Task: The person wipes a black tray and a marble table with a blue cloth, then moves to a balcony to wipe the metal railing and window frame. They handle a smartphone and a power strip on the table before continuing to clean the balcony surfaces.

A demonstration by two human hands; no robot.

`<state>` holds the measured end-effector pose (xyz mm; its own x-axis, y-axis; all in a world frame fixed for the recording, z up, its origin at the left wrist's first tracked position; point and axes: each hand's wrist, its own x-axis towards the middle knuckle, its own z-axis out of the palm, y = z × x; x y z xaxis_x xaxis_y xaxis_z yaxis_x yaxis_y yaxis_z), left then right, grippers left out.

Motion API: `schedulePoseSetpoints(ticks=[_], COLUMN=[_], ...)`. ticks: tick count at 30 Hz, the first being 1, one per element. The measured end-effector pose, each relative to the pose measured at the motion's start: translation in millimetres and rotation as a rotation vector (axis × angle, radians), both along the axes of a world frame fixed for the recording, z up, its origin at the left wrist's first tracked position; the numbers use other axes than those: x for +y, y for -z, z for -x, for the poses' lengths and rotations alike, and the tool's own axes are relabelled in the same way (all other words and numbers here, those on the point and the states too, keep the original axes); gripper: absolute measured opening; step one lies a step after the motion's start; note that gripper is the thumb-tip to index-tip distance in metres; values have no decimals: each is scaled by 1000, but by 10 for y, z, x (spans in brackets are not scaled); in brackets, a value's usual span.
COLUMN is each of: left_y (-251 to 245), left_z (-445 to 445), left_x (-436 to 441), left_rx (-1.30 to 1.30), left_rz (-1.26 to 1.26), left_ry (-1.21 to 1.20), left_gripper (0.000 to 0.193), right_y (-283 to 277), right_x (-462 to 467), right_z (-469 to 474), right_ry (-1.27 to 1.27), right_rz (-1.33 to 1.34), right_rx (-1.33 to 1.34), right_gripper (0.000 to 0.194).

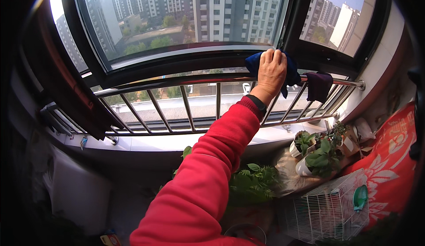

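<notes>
My left hand point(273, 68) is closed over a dark blue cloth point(292, 67), with the arm stretched out in a red sleeve and a dark band at the wrist. The bunched cloth is at the lower right corner of a dark-framed window sash point(186, 58). Part of it hangs below the polished metal handrail point(179, 80). My thumb is hidden, and whether the cloth presses on the frame I cannot tell. Right of the hand, a dark purple cloth point(318, 86) drapes over the same rail. My right hand is out of view.
Metal bars run below the rail to a white sill point(123, 143). Potted plants point(323, 158), a white wire cage point(332, 206) and a red patterned cloth point(382, 173) stand at right. Leafy plants point(254, 179) lie under my arm. A white appliance-like box point(78, 193) is at left.
</notes>
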<state>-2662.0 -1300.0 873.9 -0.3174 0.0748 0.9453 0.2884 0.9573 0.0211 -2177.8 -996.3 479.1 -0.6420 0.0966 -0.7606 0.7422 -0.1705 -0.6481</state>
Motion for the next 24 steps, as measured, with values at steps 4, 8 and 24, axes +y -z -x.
schedulePoseSetpoints(ticks=[4, 8, 24], left_y=[-26, -34, 354], left_z=[-139, -489, -2217], left_x=[-329, -951, -3743], left_rx=[-45, -14, 195], left_rz=[203, 225, -203], left_ry=[26, -39, -315], left_gripper=[30, 33, 64], right_y=[-76, -146, -539], right_x=[-2, 48, 150], right_z=[-71, -281, -334], right_ry=[-5, 18, -71], right_rz=[-21, -53, -247], right_rx=[13, 31, 50], right_gripper=[29, 28, 26])
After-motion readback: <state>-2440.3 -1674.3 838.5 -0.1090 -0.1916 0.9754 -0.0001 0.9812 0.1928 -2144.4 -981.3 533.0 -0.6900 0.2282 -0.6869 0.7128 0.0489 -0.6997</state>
